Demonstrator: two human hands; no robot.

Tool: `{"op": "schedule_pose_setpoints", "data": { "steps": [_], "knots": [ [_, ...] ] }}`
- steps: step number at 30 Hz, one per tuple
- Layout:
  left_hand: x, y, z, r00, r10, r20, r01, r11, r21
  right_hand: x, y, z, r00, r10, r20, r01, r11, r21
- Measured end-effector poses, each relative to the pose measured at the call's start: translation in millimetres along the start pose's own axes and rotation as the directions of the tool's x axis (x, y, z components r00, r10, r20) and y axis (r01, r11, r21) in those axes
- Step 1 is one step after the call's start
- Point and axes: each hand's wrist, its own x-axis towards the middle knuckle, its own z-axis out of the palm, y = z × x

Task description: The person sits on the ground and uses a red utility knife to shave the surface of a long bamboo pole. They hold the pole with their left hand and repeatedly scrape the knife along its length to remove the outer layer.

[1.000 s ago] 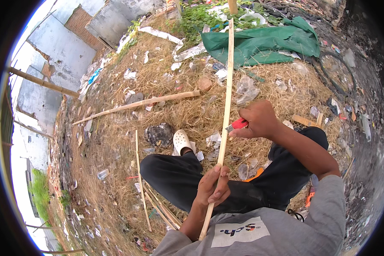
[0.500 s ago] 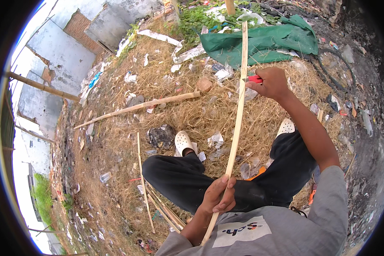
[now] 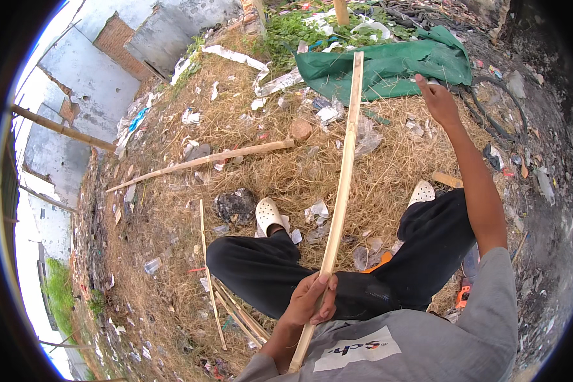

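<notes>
A long, pale split-bamboo strip (image 3: 345,172) runs from my lap up and away, slightly bowed, its far end in front of the green sheet. My left hand (image 3: 309,299) is closed around its near part, thumb on top. Out to the right of the strip, apart from it, my right hand (image 3: 440,105) is raised with its fingers curled and thumb pointing up. The red-handled knife seen in that hand a moment earlier is hidden behind the fingers now.
Dry grass and litter surround my legs. Another bamboo pole (image 3: 204,160) lies ahead to the left, near a dark rock (image 3: 235,205). Thin bamboo strips (image 3: 239,315) lie by my left knee. A green sheet (image 3: 395,70) spreads beyond; an orange tool (image 3: 463,296) sits at my right.
My right hand has left the bamboo strip and swung away to the right and slightly farther out. The strip's far end has dropped a little nearer, with my left hand still gripping it.
</notes>
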Motion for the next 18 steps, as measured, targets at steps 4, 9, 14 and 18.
{"op": "schedule_pose_setpoints", "data": {
  "steps": [4,9,14,18],
  "knots": [
    [19.2,24.4,5.7,0.990,0.132,-0.055,-0.114,0.961,0.253,-83.4,-61.5,5.1,0.942,-0.305,0.140,0.299,0.952,0.065],
    [28.4,37.2,13.4,0.977,0.192,-0.096,-0.151,0.931,0.333,-168.0,-115.4,24.9,0.683,-0.723,0.106,0.702,0.690,0.179],
    [25.5,37.3,20.5,0.978,0.198,-0.074,-0.169,0.944,0.284,-159.7,-119.8,41.4,0.637,-0.770,0.029,0.757,0.633,0.163],
    [25.4,39.2,19.3,0.979,0.188,-0.082,-0.161,0.950,0.267,-163.3,-122.1,48.8,0.678,-0.735,0.030,0.717,0.670,0.193]
  ]
}}
